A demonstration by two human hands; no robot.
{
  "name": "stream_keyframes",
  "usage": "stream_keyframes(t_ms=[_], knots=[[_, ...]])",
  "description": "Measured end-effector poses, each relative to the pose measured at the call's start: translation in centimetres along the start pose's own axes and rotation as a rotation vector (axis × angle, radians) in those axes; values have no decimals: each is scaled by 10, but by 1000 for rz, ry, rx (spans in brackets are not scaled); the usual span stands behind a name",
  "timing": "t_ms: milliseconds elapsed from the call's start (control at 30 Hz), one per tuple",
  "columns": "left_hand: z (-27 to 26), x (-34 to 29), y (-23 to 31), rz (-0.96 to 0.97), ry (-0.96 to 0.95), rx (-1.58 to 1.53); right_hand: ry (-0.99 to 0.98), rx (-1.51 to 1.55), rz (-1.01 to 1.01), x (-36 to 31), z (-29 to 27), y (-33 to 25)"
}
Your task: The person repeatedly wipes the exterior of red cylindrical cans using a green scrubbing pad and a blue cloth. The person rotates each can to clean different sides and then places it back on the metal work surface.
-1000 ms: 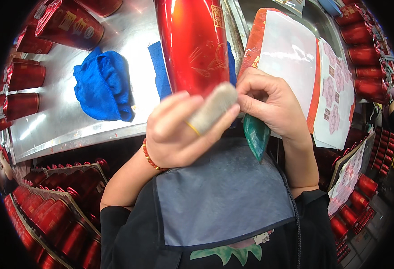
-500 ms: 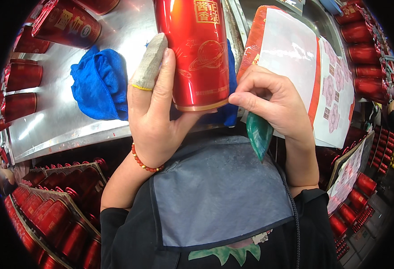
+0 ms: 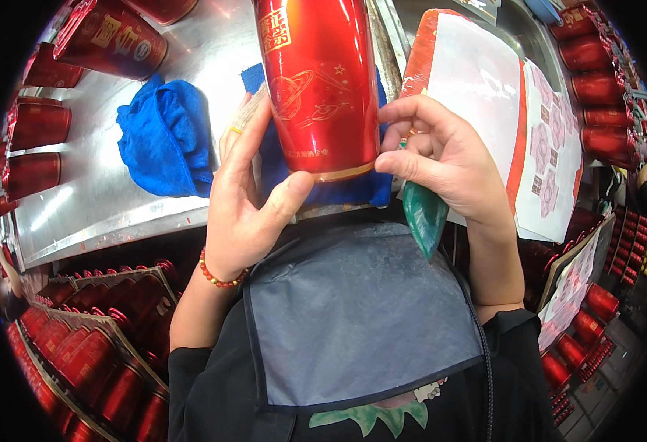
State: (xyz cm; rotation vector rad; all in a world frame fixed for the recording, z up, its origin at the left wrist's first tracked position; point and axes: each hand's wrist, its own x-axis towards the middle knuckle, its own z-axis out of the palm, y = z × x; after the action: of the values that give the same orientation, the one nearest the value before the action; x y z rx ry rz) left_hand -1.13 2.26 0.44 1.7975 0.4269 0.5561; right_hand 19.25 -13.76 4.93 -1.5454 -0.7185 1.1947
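Observation:
A glossy red vessel (image 3: 323, 88) with gold printed drawings and a gold rim at its lower end stands out before me, its top cut off by the frame. My left hand (image 3: 250, 199) is closed on its left side, thumb at the lower rim, a pale cover on one finger. My right hand (image 3: 448, 158) has thumb and index fingertip against the right side, the other fingers curled. Below that hand hangs a green, glossy, pointed piece (image 3: 426, 217); its upper part is hidden, and I cannot tell whether the fingers hold it. Beneath the vessel lies a blue cloth (image 3: 331, 195).
A crumpled blue cloth (image 3: 165, 140) lies on the metal table (image 3: 88, 184). Papers with a red border (image 3: 478, 88) lie at the right. Red vessels (image 3: 110, 40) stand along the left, others (image 3: 603, 88) at the far right, and several crowd racks (image 3: 80, 353) below.
The red vessel has turned, its gold print shifting left. My left hand has lowered and its thumb now shows at the rim. My right index finger has lifted away from the thumb, against the vessel.

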Motion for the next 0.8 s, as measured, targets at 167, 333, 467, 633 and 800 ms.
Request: stream_keyframes(t_ms=[167,333,467,633,800], knots=[[20,-1,17,-178,98,-187,-17,29,-23,2,3,3],[21,2,22,-182,95,-110,-28,28,-23,3,3,2],[21,1,22,-196,113,-99,-36,33,-28,5,3,3],[23,2,25,-218,125,-142,-44,29,-39,5,2,4],[20,3,26,-206,119,-96,-55,26,-48,6,2,4]])
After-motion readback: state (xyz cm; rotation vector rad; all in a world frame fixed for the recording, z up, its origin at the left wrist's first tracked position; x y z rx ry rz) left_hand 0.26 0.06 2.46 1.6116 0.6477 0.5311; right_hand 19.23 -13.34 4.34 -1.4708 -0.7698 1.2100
